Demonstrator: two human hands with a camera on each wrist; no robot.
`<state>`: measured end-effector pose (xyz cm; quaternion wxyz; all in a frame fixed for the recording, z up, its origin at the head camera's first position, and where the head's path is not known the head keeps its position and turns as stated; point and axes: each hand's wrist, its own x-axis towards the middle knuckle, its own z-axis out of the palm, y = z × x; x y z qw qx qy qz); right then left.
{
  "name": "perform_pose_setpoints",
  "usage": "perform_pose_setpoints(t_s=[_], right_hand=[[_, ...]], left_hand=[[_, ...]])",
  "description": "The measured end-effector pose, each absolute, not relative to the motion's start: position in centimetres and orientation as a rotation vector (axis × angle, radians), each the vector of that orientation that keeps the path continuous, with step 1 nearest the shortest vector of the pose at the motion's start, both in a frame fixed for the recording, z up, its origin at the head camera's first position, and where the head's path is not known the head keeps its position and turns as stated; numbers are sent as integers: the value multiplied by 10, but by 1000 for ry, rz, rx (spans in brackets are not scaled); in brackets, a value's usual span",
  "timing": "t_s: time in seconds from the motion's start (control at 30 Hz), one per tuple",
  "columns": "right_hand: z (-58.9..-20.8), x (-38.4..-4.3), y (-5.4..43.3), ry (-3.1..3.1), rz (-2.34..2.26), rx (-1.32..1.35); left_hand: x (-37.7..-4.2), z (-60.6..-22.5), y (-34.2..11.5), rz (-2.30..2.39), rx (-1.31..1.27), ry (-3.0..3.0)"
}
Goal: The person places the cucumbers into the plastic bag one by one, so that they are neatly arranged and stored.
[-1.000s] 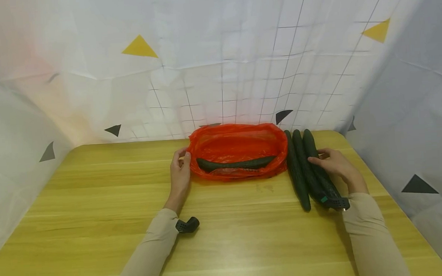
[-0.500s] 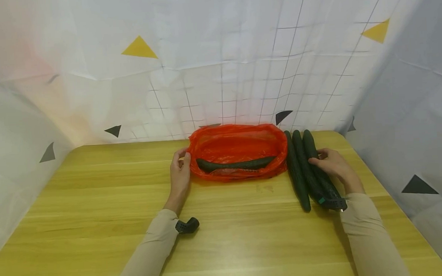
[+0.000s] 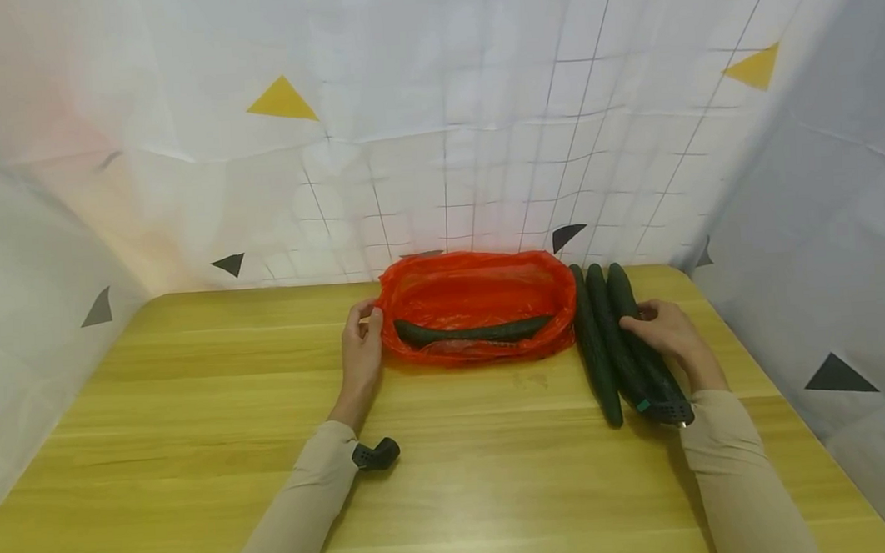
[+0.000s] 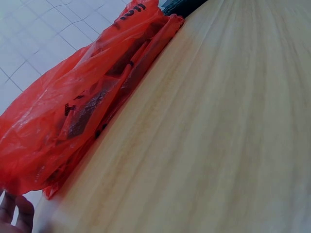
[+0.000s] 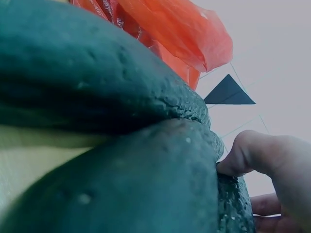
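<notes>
A red plastic bag (image 3: 465, 285) lies open-mouthed at the back of the table, with one dark green cucumber (image 3: 475, 332) lying crosswise inside. My left hand (image 3: 361, 347) pinches the bag's left rim between thumb and fingers; only the fingertips (image 4: 24, 213) show in the left wrist view. Right of the bag, three cucumbers lie side by side: a left one (image 3: 597, 360), a middle one (image 3: 612, 330) and a right one (image 3: 621, 288). My right hand (image 3: 669, 331) grips the right cucumber, its thumb (image 5: 243, 153) on top and its fingers along the outer side.
The wooden table (image 3: 483, 475) spreads out in front of the bag and to its left. A white sheet (image 3: 437, 168) with grid lines and coloured triangles hangs right behind the table, and further sheets (image 3: 831, 231) close in both sides.
My right wrist has shifted slightly to the left, the hand staying at the right cucumber. The left hand, the bag and the cucumbers keep their places.
</notes>
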<state>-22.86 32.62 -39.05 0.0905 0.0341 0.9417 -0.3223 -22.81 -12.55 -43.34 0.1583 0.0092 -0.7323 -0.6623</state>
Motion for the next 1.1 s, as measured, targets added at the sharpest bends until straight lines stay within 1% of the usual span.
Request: perform_pose_setpoints(t_s=[0.3, 0.53, 0.7, 0.97, 1.1], right_hand=[[-391, -228, 327, 2808, -956, 88], [-389, -228, 327, 2815, -949, 96], [-389, -228, 327, 2822, -944, 98], [-384, -228, 325, 2915, -974, 88], [-378, -226, 322, 2975, -1006, 78]], left_hand=[[-225, -430, -127, -1945, 36, -2086], [-211, -408, -124, -1953, 31, -2115], [-209, -405, -123, -1928, 40, -2136], [-226, -429, -127, -1936, 18, -2096], [-228, -433, -126, -1893, 8, -2091]])
